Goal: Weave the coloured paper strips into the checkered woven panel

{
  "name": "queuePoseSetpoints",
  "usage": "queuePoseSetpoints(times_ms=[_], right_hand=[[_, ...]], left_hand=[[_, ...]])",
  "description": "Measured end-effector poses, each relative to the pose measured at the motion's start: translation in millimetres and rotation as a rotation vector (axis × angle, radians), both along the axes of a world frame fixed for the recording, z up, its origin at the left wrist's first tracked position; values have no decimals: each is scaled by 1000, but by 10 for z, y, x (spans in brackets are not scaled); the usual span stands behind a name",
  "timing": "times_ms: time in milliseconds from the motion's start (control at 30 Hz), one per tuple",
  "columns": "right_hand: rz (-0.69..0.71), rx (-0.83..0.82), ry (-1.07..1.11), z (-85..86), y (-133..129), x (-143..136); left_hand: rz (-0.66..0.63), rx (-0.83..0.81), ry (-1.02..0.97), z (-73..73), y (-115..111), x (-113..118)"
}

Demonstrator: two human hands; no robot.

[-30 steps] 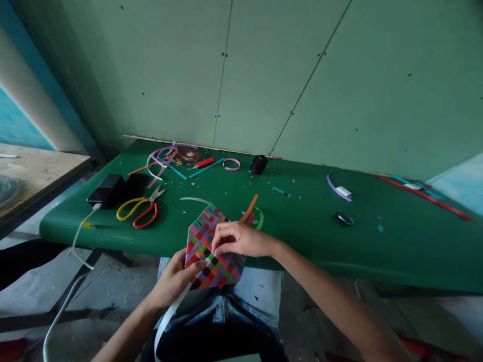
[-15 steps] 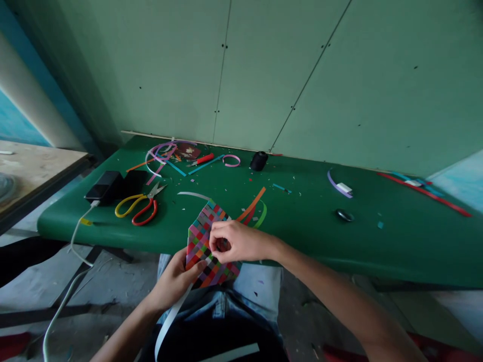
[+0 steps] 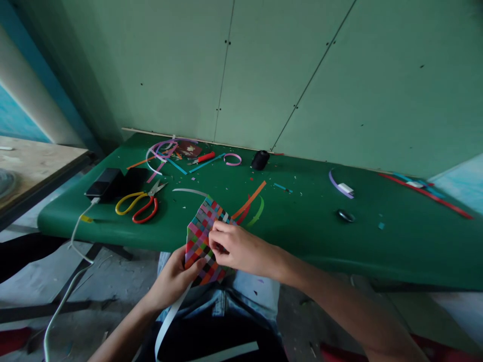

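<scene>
A woven piece of many-coloured flat strips (image 3: 199, 229) is held over my lap at the table's front edge. My left hand (image 3: 175, 274) grips its lower left side, thumb on top. Bent over the weave's middle, my right hand (image 3: 232, 246) has its fingers pinched together; what lies between the fingertips is hidden. Orange (image 3: 249, 200), red and green strip ends stick out at the far right of the weave. A long white strip (image 3: 169, 319) hangs from beneath my left hand onto my lap, and a pale strip end (image 3: 188, 190) juts from the weave's top.
Scissors with yellow and red handles (image 3: 141, 203) lie left on the green table (image 3: 309, 231), beside a black box with a white cable (image 3: 104, 184). Behind are a red-handled cutter (image 3: 204, 158), loose strips, a black spool (image 3: 260, 160) and scraps. Further right lies a dark oval object (image 3: 344, 215).
My right hand has tilted slightly and its fingers have drawn closer together on the weave. The weave and its strip ends have shifted a little; my left hand keeps its hold.
</scene>
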State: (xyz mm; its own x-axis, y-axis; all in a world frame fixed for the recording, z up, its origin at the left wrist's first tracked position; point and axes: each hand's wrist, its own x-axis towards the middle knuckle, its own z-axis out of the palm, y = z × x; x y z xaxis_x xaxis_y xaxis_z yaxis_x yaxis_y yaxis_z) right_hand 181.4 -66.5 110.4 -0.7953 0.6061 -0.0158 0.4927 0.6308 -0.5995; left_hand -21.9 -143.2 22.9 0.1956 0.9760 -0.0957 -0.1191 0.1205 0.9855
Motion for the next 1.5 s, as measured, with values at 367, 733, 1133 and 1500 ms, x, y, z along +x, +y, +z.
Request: queuePoseSetpoints(times_ms=[367,733,1133,1500], right_hand=[[-16,-18,22,-76,9,23],[-194,-87,227,-308,79,41],[-124,382,278,-1030,157,229],[40,556,-21,-1149,166,225]], left_hand=[[22,-10,-18,24,5,13],[54,-104,-84,-120,41,39],[292,-167,-196,-410,207,308],[406,-166,-151,-655,134,483]])
